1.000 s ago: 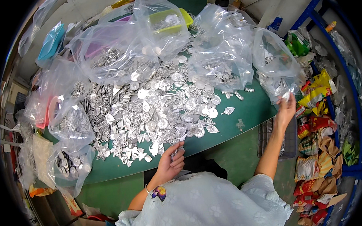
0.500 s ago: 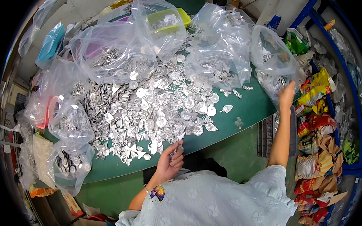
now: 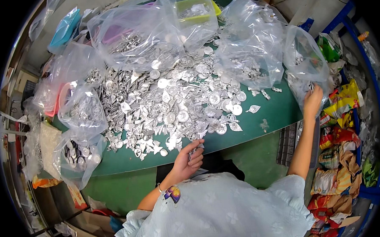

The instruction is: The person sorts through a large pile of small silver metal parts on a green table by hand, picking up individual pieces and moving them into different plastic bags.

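Observation:
A big heap of small silver metal pieces (image 3: 172, 102), round and leaf-shaped, covers the green table (image 3: 266, 115). My left hand (image 3: 189, 156) is at the table's near edge with its fingers curled around a few silver pieces beside the heap. My right hand (image 3: 312, 100) is stretched out to the right and grips the edge of a clear plastic bag (image 3: 304, 62) holding more silver pieces, lifted at the table's right end.
Several clear plastic bags (image 3: 152, 31) with metal pieces lie at the back and left of the table. A yellow-green tray (image 3: 195, 8) sits inside one. Crumpled colourful wrappers (image 3: 340, 154) pile up by a blue rack (image 3: 378, 110) on the right.
My right hand has risen and moved up the right-hand bag, lifting it. My left hand has stayed at the table's near edge, fingers closing on pieces.

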{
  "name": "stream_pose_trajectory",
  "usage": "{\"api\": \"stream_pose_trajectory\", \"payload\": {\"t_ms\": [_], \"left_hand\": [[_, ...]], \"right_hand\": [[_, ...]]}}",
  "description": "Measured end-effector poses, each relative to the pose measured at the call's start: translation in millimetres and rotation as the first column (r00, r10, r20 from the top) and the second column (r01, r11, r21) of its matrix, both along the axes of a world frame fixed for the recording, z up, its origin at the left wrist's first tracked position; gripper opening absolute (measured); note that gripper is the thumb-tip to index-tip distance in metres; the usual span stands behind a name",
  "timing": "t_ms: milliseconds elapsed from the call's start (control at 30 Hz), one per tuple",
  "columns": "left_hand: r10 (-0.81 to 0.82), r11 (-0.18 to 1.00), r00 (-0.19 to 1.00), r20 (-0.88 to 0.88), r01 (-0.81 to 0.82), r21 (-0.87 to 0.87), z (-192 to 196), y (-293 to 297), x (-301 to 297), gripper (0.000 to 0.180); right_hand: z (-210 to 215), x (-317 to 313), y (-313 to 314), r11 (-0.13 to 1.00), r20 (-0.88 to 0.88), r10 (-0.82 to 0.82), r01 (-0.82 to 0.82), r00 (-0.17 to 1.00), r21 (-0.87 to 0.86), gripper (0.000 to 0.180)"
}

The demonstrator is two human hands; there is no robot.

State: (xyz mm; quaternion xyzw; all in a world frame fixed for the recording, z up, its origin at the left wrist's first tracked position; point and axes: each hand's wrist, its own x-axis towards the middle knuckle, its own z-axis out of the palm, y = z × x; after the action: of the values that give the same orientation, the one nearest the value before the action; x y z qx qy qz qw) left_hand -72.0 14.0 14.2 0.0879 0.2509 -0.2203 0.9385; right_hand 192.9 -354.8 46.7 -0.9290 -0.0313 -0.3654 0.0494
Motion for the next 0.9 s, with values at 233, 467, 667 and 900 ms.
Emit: {"api": "stream_pose_trajectory", "payload": {"t_ms": [233,467,667,900], "left_hand": [[-0.052,0.997,0.999,0.013,0.051,0.049,1.4,-8.2,1.8,0.019],[-0.046,0.994,0.999,-0.017,0.047,0.099,4.2,-7.9,2.1,0.018],[-0.044,0.994,0.999,0.006,0.043,0.097,1.1,-6.0,2.3,0.018],[-0.047,0.994,0.999,0.021,0.045,0.102,2.6,-8.1,2.3,0.018]], "right_hand": [[-33.0,-84.2,148.3,0.635,-0.315,0.762,-0.561,0.565,0.531,0.041],[-59.4,-126.3,207.3,0.652,-0.21,0.745,-0.624,0.633,0.43,0.032],[-55.6,-120.6,200.9,0.565,-0.129,0.795,-0.646,0.593,0.513,0.018],[-49.2,-51.1,187.5,0.669,-0.238,0.739,-0.647,0.63,0.365,0.027]]}}
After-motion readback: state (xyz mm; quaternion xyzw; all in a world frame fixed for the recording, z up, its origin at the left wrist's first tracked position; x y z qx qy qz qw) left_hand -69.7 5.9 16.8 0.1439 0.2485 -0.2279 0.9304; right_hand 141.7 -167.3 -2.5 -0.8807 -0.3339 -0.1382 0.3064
